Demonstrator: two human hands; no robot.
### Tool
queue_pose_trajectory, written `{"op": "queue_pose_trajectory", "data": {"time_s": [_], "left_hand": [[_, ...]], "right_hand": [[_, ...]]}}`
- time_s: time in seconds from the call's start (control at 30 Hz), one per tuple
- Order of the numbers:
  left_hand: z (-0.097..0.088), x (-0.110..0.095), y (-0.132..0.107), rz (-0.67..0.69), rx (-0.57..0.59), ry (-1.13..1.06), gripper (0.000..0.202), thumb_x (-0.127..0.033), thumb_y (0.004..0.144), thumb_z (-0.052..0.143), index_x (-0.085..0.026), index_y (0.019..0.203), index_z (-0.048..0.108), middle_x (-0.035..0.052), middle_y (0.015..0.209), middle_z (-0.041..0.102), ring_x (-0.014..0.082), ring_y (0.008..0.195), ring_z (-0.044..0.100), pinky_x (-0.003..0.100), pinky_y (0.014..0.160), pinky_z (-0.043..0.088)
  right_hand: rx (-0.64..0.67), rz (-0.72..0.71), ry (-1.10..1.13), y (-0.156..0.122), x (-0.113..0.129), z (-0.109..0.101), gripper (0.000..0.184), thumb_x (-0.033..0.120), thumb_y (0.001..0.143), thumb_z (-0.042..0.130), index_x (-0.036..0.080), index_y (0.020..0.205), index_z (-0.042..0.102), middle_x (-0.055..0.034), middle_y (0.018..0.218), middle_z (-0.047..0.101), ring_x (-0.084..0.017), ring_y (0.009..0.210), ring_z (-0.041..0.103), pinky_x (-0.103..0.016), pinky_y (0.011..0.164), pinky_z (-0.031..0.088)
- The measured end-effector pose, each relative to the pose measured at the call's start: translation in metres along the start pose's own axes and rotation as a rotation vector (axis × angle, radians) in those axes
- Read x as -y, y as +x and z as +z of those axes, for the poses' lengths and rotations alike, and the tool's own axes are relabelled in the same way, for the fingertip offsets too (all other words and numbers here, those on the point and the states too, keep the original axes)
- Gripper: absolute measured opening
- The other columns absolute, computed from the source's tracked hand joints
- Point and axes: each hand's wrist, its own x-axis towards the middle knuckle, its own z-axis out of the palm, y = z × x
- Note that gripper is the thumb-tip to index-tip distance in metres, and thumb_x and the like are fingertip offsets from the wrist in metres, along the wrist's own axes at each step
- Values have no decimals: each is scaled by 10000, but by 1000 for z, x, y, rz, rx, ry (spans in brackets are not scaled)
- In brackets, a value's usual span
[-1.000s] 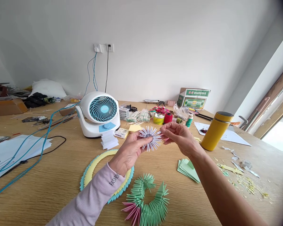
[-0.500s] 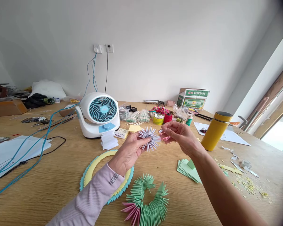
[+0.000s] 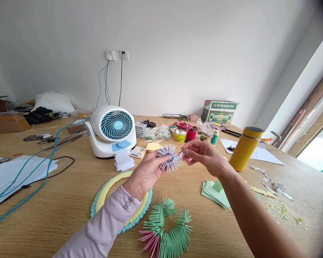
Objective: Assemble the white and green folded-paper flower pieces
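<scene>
Between the thumb and fingers of my left hand point(image 3: 146, 173) is a round white folded-paper rosette point(image 3: 170, 161), its points spread outward all round. My right hand point(image 3: 203, 156) is closed in a pinch at the rosette's right edge, on a small white folded paper piece point(image 3: 181, 154) that mostly hides behind the fingertips. Below the hands lies a curved chain of green folded paper pieces point(image 3: 177, 240) with a few pink ones point(image 3: 150, 242). A yellow and blue paper ring point(image 3: 97, 200) is partly covered by my left forearm.
A white fan point(image 3: 111, 130) stands behind the left hand, with white paper slips point(image 3: 123, 161) before it. Green sheets point(image 3: 214, 193) lie beside my right forearm. A yellow flask point(image 3: 244, 150) stands at right, near paper scraps point(image 3: 282, 209). Blue cables point(image 3: 47, 172) cross the left side.
My right hand has moved slightly left, bringing the small white folded piece against the rosette's edge. My left hand keeps hold of the rosette, nearly still.
</scene>
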Motion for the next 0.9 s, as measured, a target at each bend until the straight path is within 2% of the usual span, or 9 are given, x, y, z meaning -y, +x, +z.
{"op": "queue_pose_trajectory", "data": {"time_s": [0.13, 0.3, 0.5, 0.7, 0.9], "left_hand": [[-1, 1, 1, -11, -5, -7, 186, -24, 819, 654, -107, 973, 717, 96, 1012, 746, 153, 886, 695, 239, 778, 550], [-1, 1, 1, -1, 11, -7, 168, -40, 803, 688, -117, 946, 729, 75, 969, 746, 126, 823, 681, 211, 712, 548], [0, 0, 1, -26, -33, -13, 178, -32, 803, 684, -119, 950, 734, 69, 970, 743, 127, 803, 681, 226, 706, 554], [-2, 1, 1, -19, -1, 18, 203, -49, 825, 671, -125, 1003, 731, 88, 1018, 745, 134, 845, 684, 226, 736, 550], [-2, 2, 2, -32, -1, 21, 197, -40, 835, 654, -136, 986, 735, 87, 1022, 748, 132, 843, 687, 218, 717, 546]], "right_hand": [[3, 0, -10, 1, 0, 1, 235, 391, 781, 785, 196, 850, 675, -24, 784, 708, -129, 709, 687, -222, 566, 532], [-68, -4, 39, 1, 1, 3, 275, 414, 754, 804, 197, 842, 661, -26, 765, 718, -134, 699, 697, -225, 561, 532], [-102, -34, 41, 1, 2, 9, 306, 458, 731, 808, 201, 858, 701, -29, 725, 730, -139, 683, 701, -237, 568, 534], [-131, -45, -1, 2, 0, 15, 279, 459, 768, 785, 194, 816, 713, -32, 737, 723, -130, 655, 676, -247, 564, 527], [-116, -83, -31, 2, -2, 16, 287, 472, 786, 764, 204, 886, 742, -28, 772, 731, -126, 659, 665, -244, 569, 530]]}}
